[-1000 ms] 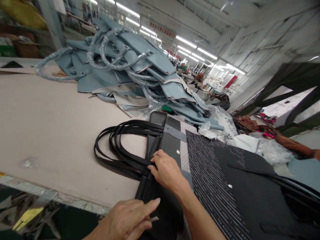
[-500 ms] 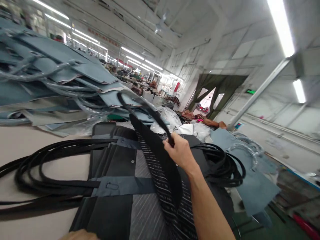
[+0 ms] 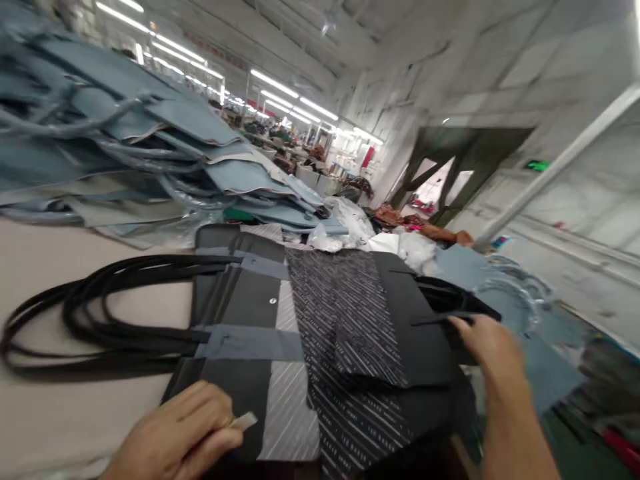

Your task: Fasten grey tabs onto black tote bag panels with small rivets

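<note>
My left hand point(image 3: 193, 427) is closed, with a short pale strip point(image 3: 245, 421) sticking out between thumb and forefinger; what kind of strip it is cannot be made out. It is at the near edge of a stack of black bag panels point(image 3: 245, 300). At the right, my right hand point(image 3: 495, 347) grips a thin black strap point(image 3: 440, 318) of the top panel. Dark lining printed with white dashes point(image 3: 350, 313) lies face up across the stack's middle, beside a paler striped lining point(image 3: 287, 413). Grey-blue bands point(image 3: 250, 343) cross the black part, near a small round snap point(image 3: 273, 301).
Looped black straps point(image 3: 100, 293) spread left over the beige tabletop point(image 3: 35, 267). A tall pile of blue panels point(image 3: 150, 140) rises behind at left. Clear plastic point(image 3: 350, 223) lies beyond the stack. More blue pieces point(image 3: 543, 367) hang at the right edge.
My right hand has moved right and down with the strap, and the lifted panel now lies flat across the stack. My left hand has come further into view, showing the pale strip.
</note>
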`<state>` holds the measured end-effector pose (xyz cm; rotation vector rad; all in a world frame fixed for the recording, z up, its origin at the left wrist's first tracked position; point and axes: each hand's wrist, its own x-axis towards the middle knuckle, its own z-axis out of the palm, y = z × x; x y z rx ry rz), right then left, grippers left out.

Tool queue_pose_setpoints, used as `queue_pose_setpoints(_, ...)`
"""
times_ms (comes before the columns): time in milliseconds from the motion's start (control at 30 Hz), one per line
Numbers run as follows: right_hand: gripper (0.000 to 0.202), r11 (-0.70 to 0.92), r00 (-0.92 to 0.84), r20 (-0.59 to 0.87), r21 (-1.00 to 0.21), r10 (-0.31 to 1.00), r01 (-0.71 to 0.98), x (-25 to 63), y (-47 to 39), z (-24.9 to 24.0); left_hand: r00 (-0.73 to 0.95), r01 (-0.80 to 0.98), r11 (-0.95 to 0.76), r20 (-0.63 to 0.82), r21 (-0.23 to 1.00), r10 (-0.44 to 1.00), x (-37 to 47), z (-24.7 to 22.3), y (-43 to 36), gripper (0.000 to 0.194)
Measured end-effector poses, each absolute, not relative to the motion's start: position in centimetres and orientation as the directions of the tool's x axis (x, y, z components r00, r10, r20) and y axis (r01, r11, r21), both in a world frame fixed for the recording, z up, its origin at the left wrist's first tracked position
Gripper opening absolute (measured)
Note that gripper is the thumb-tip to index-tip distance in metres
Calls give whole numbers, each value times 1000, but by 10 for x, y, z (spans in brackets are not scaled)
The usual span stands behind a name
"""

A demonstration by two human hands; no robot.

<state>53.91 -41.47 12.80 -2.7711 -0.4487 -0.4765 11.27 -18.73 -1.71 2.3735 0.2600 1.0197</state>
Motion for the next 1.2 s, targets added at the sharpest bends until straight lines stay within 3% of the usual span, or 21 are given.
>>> queue_pose_setpoints(33, 29, -944, 898, 393, -170, 199, 284, 527, -413, 127, 725, -32, -842, 593, 539, 351, 110, -11, -186, 39)
queue_pose_setpoints(100, 32, -873, 816, 467, -166, 339, 458, 489, -398, 120, 720, -19, -869, 610, 495, 332, 108, -5, -183, 41)
queue_pose_setpoints(167, 28, -537, 609, 476, -295, 635, 790, 435, -374, 108, 717, -9, -890, 624, 455, 311, 108, -5, -180, 41)
queue_pose_setpoints(233, 15, -112, 285, 406, -399, 868, 910, 375, -346, 90, 722, -4, -901, 625, 434, 298, 107, -8, -180, 39)
queue_pose_setpoints(333, 23, 217, -33, 388, -442, 921, 870, 305, -309, 63, 718, 16, -918, 634, 397, 287, 104, -10, -181, 38)
queue_pose_setpoints(467, 16, 354, -196, 393, -385, 898, 852, 275, -285, 42, 725, 51, -930, 627, 363, 285, 96, -10, -180, 34)
queue_pose_setpoints(667, 16, 410, -237, 475, -301, 848, 861, 271, -273, 28, 657, 110, -849, 603, 516, 452, 91, -22, -177, 26)
queue_pose_setpoints(733, 18, 399, -221, 514, -267, 829, 877, 265, -269, 24, 665, 99, -844, 596, 526, 450, 91, -25, -174, 23)
queue_pose_setpoints(833, 17, 325, -97, 523, -365, 847, 872, 257, -258, 18, 678, 84, -867, 609, 491, 411, 92, -27, -171, 25)
queue_pose_setpoints(967, 13, 47, 208, 316, -641, 926, 766, 277, -228, 11, 620, 64, -873, 666, 484, 415, 96, -28, -171, 18)
queue_pose_setpoints(1033, 14, -148, 405, 153, -769, 902, 622, 304, -207, 3, 613, 38, -862, 669, 505, 419, 98, -33, -173, 17)
queue_pose_setpoints(1133, 34, -327, 515, -109, -876, 850, 354, 349, -176, -12, 597, 67, -748, 574, 660, 560, 98, -47, -174, 19)
queue_pose_setpoints(1200, 42, -359, 511, -162, -879, 844, 314, 372, -162, -22, 588, 109, -639, 469, 761, 659, 98, -56, -173, 19)
